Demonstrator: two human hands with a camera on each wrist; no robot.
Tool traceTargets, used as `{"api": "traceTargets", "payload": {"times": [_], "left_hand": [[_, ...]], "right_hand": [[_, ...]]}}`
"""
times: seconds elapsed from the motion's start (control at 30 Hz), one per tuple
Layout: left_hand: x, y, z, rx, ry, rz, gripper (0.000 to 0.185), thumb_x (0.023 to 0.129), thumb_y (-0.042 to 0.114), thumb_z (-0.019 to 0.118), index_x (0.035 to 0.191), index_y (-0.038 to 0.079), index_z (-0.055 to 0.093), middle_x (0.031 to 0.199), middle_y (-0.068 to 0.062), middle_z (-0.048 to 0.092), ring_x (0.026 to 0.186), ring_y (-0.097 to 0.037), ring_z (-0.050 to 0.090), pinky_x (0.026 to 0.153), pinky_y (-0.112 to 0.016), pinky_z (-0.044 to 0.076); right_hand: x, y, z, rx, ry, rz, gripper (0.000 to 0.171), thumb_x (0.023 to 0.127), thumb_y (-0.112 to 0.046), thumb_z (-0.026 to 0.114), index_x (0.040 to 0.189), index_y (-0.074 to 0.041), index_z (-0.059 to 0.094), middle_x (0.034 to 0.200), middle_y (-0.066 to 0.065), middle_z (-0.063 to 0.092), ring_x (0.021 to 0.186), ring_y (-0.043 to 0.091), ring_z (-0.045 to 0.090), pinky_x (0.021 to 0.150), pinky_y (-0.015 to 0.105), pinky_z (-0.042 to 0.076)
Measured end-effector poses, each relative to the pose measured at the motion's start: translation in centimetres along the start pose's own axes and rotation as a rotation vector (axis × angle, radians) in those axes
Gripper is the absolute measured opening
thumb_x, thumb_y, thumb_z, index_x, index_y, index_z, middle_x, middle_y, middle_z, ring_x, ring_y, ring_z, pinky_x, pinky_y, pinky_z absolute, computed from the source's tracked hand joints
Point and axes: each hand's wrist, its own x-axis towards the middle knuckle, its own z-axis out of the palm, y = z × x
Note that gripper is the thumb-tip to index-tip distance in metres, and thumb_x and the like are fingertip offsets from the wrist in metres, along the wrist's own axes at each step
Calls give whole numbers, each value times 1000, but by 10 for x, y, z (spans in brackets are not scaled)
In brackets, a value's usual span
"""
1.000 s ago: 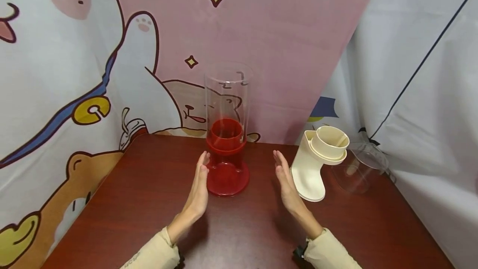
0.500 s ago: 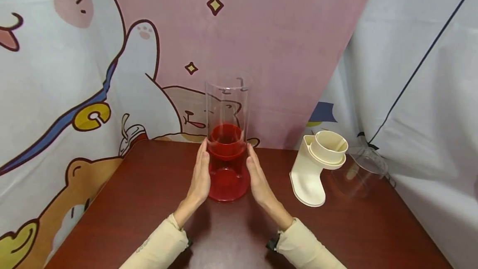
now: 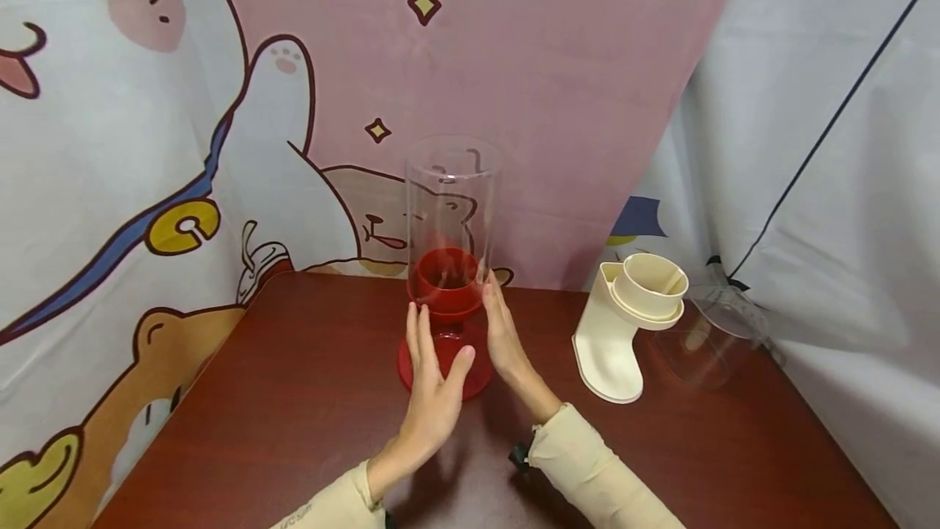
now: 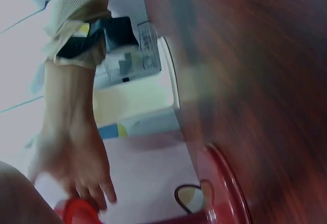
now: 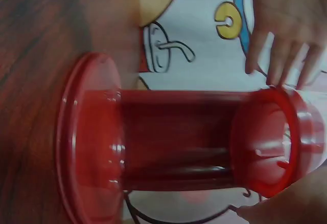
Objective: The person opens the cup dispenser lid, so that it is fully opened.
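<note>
A red plastic stand [image 3: 481,378] with a round base and a collar is upright on the table; in the right wrist view its red column [image 5: 173,137] fills the middle. A tall clear cylinder [image 3: 451,211] rises from the collar. My left hand [image 3: 429,406] is at the stand's front left, fingers straight and thumb spread. Its fingertips [image 5: 278,73] reach the collar in the right wrist view. At the stand's right side my right hand [image 3: 507,337] lays straight fingers against the collar. The left wrist view also shows this right hand [image 4: 76,157] by the red collar [image 4: 79,211].
A cream plastic stand [image 3: 605,349] with a round cup-like top stands on the dark red-brown table [image 3: 308,366], right of the red one. Behind it a clear plastic container [image 3: 705,341] lies near the right edge. Printed cloth [image 3: 573,88] hangs behind.
The right hand has come left from beside the cream stand to the red stand. My left hand has moved right, round to the stand's front, and its thumb has spread.
</note>
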Motion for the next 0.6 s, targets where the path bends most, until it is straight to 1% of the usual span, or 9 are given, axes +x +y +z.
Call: {"api": "traceTargets", "payload": {"times": [0.07, 0.17, 0.23, 0.27, 0.3, 0.37, 0.43, 0.53, 0.6], "left_hand": [[5, -1, -7, -45, 16, -12, 74, 89, 32, 52, 145, 22, 3, 150, 7, -1, 138, -15, 3, 107, -56, 12], [21, -6, -19, -76, 43, -29, 64, 92, 37, 46, 144, 25, 9, 148, 9, 8, 136, -12, 10, 109, -52, 13], [33, -12, -24, -83, 49, -50, 59, 93, 40, 40, 143, 25, 13, 147, 10, 13, 136, -11, 14, 110, -48, 14], [37, -15, -26, -80, 50, -57, 58, 94, 42, 38, 143, 25, 14, 147, 10, 14, 136, -11, 15, 110, -48, 14], [39, -18, -27, -80, 44, -63, 57, 94, 41, 37, 144, 23, 14, 148, 8, 15, 136, -12, 15, 110, -48, 14], [40, -23, -25, -79, 42, -66, 56, 95, 41, 35, 144, 24, 14, 148, 9, 14, 136, -12, 15, 110, -48, 14], [35, -20, -21, -79, 42, -73, 57, 95, 39, 36, 144, 26, 10, 149, 10, 9, 137, -13, 12, 110, -49, 12], [26, -4, -15, -76, 57, -79, 61, 95, 36, 38, 145, 25, 5, 150, 9, 4, 138, -13, 9, 110, -49, 11], [18, 11, -11, -78, 53, -77, 66, 95, 29, 41, 145, 17, 1, 151, 3, -1, 138, -17, 5, 109, -52, 11]], "right_hand": [[-5, -3, -4, 10, 18, -11, 60, 95, -48, 21, 145, -17, 9, 150, 1, 14, 139, 16, 9, 111, 48, 5], [-19, -10, -4, 21, 67, -38, 57, 95, -45, 25, 144, -21, 10, 150, -2, 14, 138, 16, 9, 111, 48, 7], [-31, -16, 2, 5, 82, -49, 56, 96, -41, 29, 144, -23, 8, 150, -4, 12, 138, 15, 9, 111, 48, 8], [-37, -23, 7, -4, 79, -53, 56, 96, -37, 31, 144, -21, 7, 150, -3, 10, 139, 16, 8, 111, 48, 9], [-41, -24, 12, -22, 78, -57, 56, 96, -35, 32, 144, -21, 7, 150, -4, 8, 139, 16, 7, 111, 49, 9], [-47, -25, 21, -59, 70, -70, 59, 96, -33, 35, 145, -20, 5, 151, -7, 5, 139, 14, 6, 111, 49, 9], [-49, -22, 26, -81, 65, -88, 60, 96, -33, 35, 145, -19, 4, 151, -9, 3, 139, 12, 6, 111, 49, 9], [-45, -14, 26, -80, 71, -126, 61, 95, -34, 35, 145, -19, 4, 150, -10, 4, 139, 11, 6, 110, 49, 9], [-43, -13, 22, -65, 71, -152, 59, 96, -31, 35, 145, -19, 5, 151, -5, 6, 139, 15, 8, 110, 50, 10]]}}
